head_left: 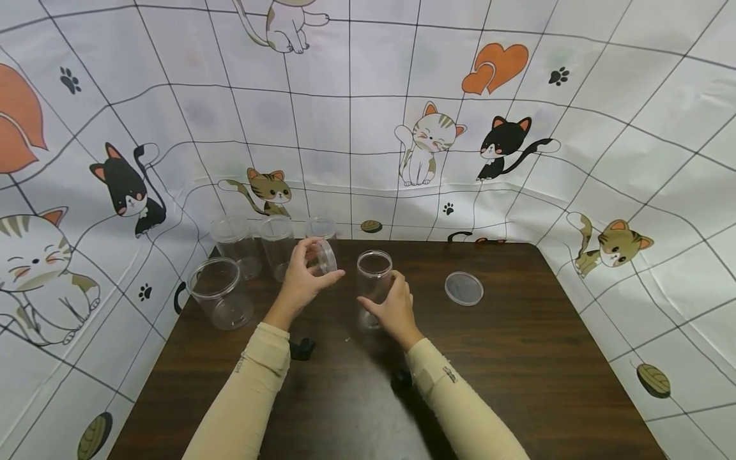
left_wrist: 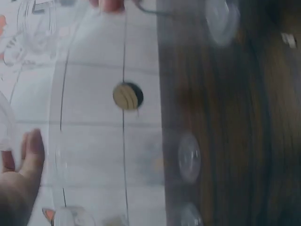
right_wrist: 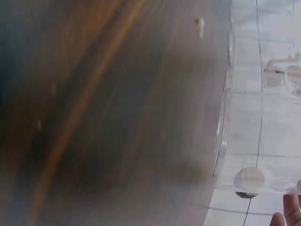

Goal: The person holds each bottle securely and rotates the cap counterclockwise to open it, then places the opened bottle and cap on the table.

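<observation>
My left hand pinches a clear round lid by its edges between thumb and fingers, tilted on its side above the table. In the left wrist view, only part of the left hand and the lid's curved edge show at the left border. My right hand grips a tall clear jar round its side. That jar stands upright with its mouth uncovered, just right of the lid. Fingertips of the right hand and the jar's see-through wall show at the right wrist view's edge.
A flat clear lid lies to the right on the dark wooden table. At the left stand a wide uncovered jar and several more clear jars near the back edge. A cat-print sheet rises behind the table.
</observation>
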The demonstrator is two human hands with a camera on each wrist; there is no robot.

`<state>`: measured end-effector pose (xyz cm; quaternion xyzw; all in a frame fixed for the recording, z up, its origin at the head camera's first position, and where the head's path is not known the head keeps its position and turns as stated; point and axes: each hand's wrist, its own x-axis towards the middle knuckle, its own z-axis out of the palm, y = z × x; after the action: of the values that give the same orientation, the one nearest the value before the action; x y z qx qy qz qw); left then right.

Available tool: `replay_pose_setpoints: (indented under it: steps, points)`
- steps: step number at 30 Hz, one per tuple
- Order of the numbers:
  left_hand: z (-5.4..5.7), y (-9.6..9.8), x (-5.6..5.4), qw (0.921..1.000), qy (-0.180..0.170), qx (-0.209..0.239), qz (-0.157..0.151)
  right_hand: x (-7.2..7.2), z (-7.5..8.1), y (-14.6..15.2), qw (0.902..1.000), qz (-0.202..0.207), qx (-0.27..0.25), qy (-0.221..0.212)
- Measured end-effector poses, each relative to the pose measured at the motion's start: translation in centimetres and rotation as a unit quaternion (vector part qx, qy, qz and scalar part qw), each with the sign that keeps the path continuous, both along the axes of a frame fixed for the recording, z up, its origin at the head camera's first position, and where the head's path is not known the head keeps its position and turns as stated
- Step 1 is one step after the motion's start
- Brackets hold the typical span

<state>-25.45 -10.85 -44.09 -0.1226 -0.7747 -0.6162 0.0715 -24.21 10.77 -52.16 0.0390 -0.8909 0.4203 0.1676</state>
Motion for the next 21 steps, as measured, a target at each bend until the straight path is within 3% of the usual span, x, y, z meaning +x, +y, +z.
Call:
replay_pose_setpoints:
  steps: [3,6,9,15,21]
  points:
    - [-0.7,-1.3,-0.3,0.9920,-0.013,-0.125,0.017,-0.5,0.0,0.8,0.9999,-0.007,-0.004,-0.008]
    - [-1.9,-2.4,-0.3,0.9742,-0.035,-0.221,0.028,-1.1,0.1,1.5,0.9998,-0.012,-0.012,-0.011]
    - [-3.5,-3.7,-0.1,0.9554,-0.064,-0.285,0.044,-1.9,0.3,2.1,0.9995,-0.019,-0.018,-0.020]
    - [-6.5,-5.9,0.5,0.9247,-0.113,-0.357,0.067,-3.5,0.7,3.6,0.9979,-0.029,-0.045,-0.037]
    - [-8.6,-7.5,1.1,0.9032,-0.159,-0.395,0.053,-6.1,0.4,5.5,0.9970,-0.018,-0.075,-0.004]
